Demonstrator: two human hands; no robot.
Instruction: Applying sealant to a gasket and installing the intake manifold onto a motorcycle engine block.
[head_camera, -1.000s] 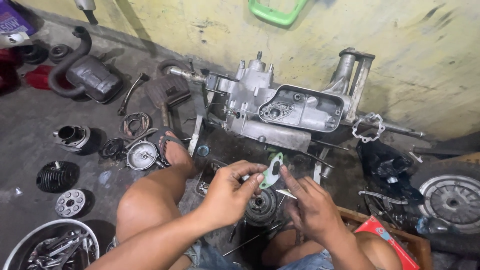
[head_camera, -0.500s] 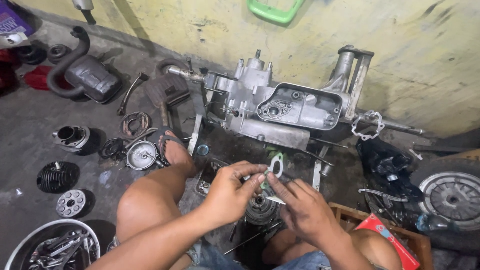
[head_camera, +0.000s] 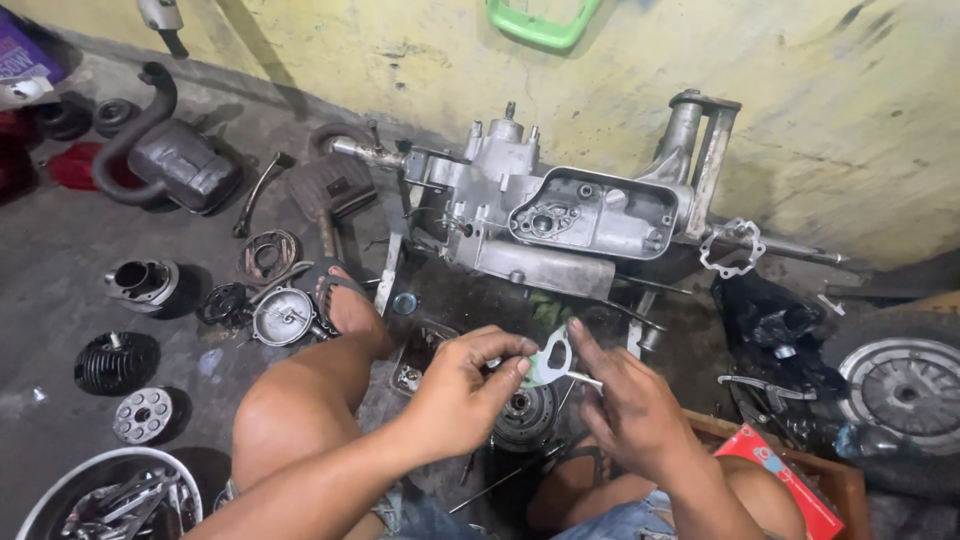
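While seated on a workshop floor (head_camera: 60, 270), a person pinches a thin pale-green gasket (head_camera: 549, 361) between left hand (head_camera: 462, 390) and right hand (head_camera: 625, 405), fingers closed on it, above a flywheel (head_camera: 522, 417), near the engine casing (head_camera: 560, 215).

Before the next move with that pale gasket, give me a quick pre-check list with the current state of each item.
1. Gasket held by both hands: ok, left hand and right hand pinch it.
2. Gasket intact: cannot tell, fingers cover part of it.
3. Engine case open face in view: ok.
4. Mating surface clean: cannot tell.
5. Round part under the hands unobstructed: not ok, hands cover it.
6. Second gasket hanging on the shaft: ok, apart from the hands.
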